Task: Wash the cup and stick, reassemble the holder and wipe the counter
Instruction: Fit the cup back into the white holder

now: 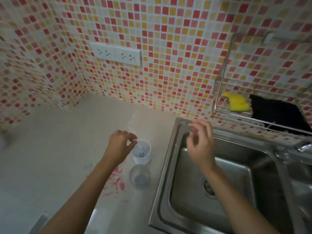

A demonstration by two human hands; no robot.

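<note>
A white cup-shaped holder (142,153) stands on the beige counter (59,149) just left of the sink. My left hand (120,146) hovers at its rim, thumb and forefinger pinched on a thin pale stick (138,145) that dips into the holder. A clear plastic cup (140,177) stands right in front of the holder. Red smears (117,181) mark the counter beside the clear cup. My right hand (201,146) is raised over the sink's back left corner, fingers loosely curled and apart, holding nothing.
The steel sink (211,174) with its drain (208,185) fills the lower right; a tap (302,146) sits at the right edge. A wire wall rack (236,114) holds a yellow sponge (236,101) and a black cloth (278,114). Wall sockets (116,54) sit on the tiled wall.
</note>
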